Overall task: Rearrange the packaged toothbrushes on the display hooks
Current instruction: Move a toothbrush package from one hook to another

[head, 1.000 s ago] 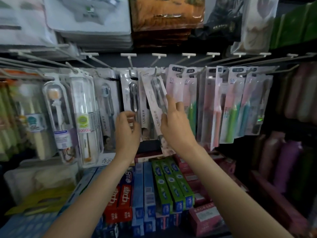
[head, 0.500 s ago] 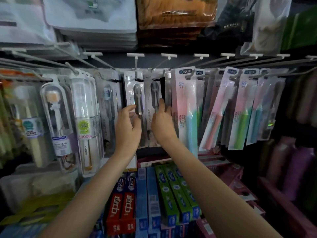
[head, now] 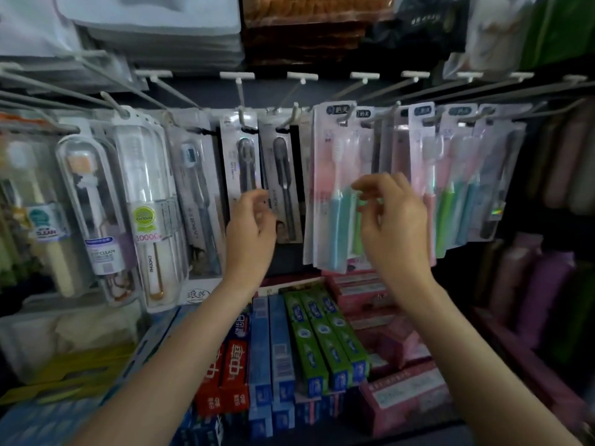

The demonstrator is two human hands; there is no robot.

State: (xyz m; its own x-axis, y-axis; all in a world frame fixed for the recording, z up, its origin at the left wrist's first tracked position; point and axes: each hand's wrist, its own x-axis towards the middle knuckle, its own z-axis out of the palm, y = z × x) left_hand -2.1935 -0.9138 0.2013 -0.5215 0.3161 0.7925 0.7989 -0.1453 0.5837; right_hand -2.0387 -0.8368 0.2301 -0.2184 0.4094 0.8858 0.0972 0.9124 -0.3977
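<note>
At frame centre, the left hand (head: 249,228) and right hand (head: 391,220) hover loosely curled, grasping nothing, before 2 grey toothbrush packs (head: 283,175) and pink packs (head: 331,188).

1. Red toothpaste boxes (head: 230,368) lie side by side on the lower shelf, near its front edge.
2. Blue boxes (head: 270,349) lie just right of the red ones, touching them.
3. Green boxes (head: 322,342) lie angled beside the blue ones.
4. Pink boxes (head: 402,394) fill the shelf's right part.
5. Folded packaged goods, perhaps towels (head: 154,24), are stacked on the top shelf.
6. Yellow flat items (head: 70,371), blurred, lie at the lower left.
</note>
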